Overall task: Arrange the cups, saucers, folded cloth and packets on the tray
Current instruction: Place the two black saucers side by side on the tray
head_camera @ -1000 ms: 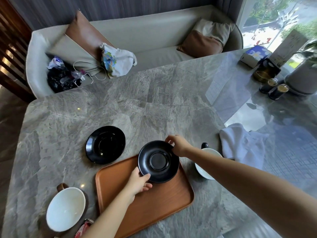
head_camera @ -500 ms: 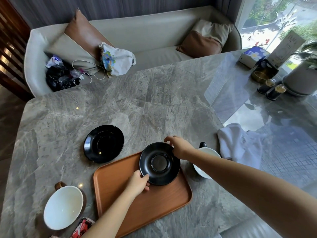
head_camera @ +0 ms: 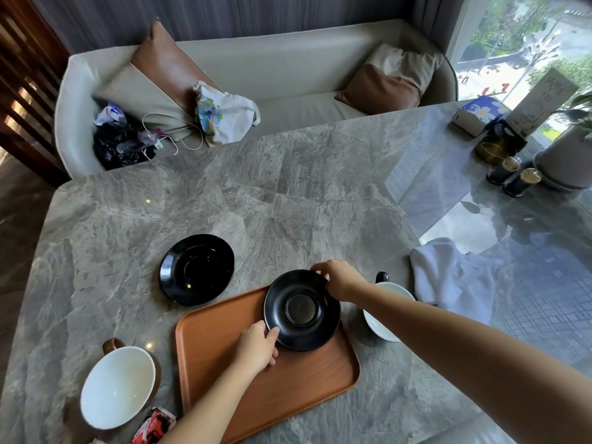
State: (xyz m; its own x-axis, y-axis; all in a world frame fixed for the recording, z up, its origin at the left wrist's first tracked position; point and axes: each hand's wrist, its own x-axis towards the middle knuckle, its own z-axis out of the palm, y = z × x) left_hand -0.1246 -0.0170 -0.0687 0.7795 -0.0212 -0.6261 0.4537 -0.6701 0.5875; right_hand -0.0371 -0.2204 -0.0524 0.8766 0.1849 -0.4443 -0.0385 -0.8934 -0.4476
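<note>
- Head view: a grey marble table (head_camera: 256, 200) stands before a pale sofa (head_camera: 288, 72) and a bright window; the wooden tray (head_camera: 224, 363) sits at its near edge.
- The left hand (head_camera: 256, 346) pinches the near rim of a black saucer (head_camera: 301, 309), the right hand (head_camera: 341, 278) pinches its far rim; the fingers are pressed together on the edge.
- The saucer lies at the tray's far right corner, seemingly overlapping the rim. Set down there, it could rock or slide off.
- The right forearm crosses just above a white cup (head_camera: 389, 310); a careless pull back could knock it.
- A second saucer (head_camera: 197, 269), a brown cup (head_camera: 120, 386), the white cloth (head_camera: 455, 277) and a red packet (head_camera: 153, 424) remain off the tray.
- Writing: the packet's print and the card (head_camera: 544, 97) by the window are too blurred to read.
</note>
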